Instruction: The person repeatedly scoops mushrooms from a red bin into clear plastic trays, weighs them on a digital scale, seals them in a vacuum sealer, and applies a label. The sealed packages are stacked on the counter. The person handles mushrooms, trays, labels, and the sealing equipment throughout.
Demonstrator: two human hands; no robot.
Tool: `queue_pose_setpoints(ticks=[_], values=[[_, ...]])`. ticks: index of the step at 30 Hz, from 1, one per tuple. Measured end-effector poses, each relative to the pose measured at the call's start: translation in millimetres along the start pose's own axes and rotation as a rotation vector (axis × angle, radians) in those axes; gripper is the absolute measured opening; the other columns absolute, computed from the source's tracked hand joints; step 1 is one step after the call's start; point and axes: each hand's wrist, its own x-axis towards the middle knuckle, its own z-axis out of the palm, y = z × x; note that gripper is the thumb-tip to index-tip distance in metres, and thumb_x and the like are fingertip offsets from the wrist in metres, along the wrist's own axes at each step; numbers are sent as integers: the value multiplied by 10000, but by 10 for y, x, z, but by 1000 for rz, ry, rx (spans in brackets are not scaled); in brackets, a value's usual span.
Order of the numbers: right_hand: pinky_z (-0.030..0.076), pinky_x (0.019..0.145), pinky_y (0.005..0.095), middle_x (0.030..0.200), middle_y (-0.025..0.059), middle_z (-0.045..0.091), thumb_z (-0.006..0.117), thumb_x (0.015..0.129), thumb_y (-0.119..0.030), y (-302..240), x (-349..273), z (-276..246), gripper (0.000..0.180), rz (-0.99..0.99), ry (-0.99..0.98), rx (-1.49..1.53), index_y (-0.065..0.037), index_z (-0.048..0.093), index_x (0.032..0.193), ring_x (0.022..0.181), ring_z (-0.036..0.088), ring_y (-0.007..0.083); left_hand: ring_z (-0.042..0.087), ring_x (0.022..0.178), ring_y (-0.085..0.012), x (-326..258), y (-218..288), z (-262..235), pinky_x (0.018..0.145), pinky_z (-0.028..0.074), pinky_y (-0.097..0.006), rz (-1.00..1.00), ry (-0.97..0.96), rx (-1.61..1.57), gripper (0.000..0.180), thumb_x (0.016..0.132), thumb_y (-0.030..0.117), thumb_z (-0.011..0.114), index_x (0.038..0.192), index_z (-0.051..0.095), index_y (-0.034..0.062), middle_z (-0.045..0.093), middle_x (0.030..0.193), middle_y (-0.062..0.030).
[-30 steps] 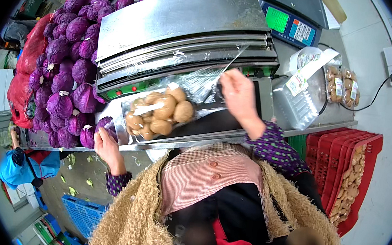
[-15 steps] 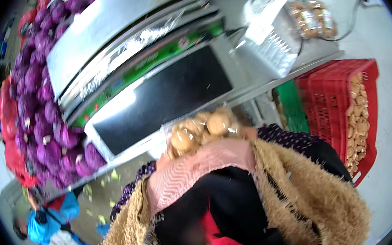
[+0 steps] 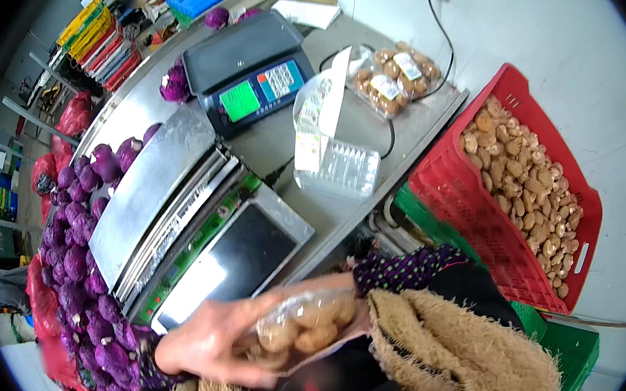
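Apparently tucking film (image 3: 288,312) around a pack of brown produce (image 3: 311,331), held on the near side of the wrapping machine (image 3: 198,248), clasped at one end by the left hand (image 3: 212,338); impossible to tell how gripped by the right hand (image 3: 308,287), partly hidden. Probably calling next for firm support and smoothing underneath.

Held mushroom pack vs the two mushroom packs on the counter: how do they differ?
Position: held pack is in the left hand; counter packs lie on the metal counter.
Labels: counter packs show white labels; held pack shows none, though it's partly hidden.
Shared: brown mushrooms under clear plastic.
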Motion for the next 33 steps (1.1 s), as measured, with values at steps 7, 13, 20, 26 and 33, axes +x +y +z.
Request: queue_pose_setpoints(ticks=[7,13,20,26,33], values=[[507,754,298,1005,90,656,412,1010,-468,278,-853,-788,498,635,705,689,-22,578,1157,899,629,187,649,826,-139,529,-904,423,715,533,-278,-485,613,-653,373,955,219,603,1204,571,-56,676,992,-92],[516,808,294,1130,133,621,577,975,-278,-59,-1102,-1345,498,544,1037,-266,19,440,1350,953,610,157,565,720,-79,2039,-1586,546,641,461,-228,-420,901,-762,459,980,376,564,1036,653,-72,652,884,-40],[490,828,291,1292,139,530,657,908,-123,350,-1622,-1917,522,477,1225,-714,-7,439,1367,1023,576,177,597,654,-149,3896,-2539,136,516,456,-302,-474,1024,-632,458,914,413,641,925,642,-45,635,808,-65],[474,835,349,1229,159,527,700,844,-151,671,-1751,-2051,560,533,1167,-891,-13,460,1331,1068,551,268,672,818,-346,3949,-2315,47,718,522,-420,-646,739,16,503,863,412,647,1043,628,-58,665,912,-237],[403,1004,439,1283,235,485,689,825,-122,719,-1572,-1935,534,436,1132,-874,18,461,1287,1188,483,399,644,863,-380,3786,-2983,-597,768,524,-478,-426,1022,743,393,818,303,646,1098,577,36,628,1036,-180]])
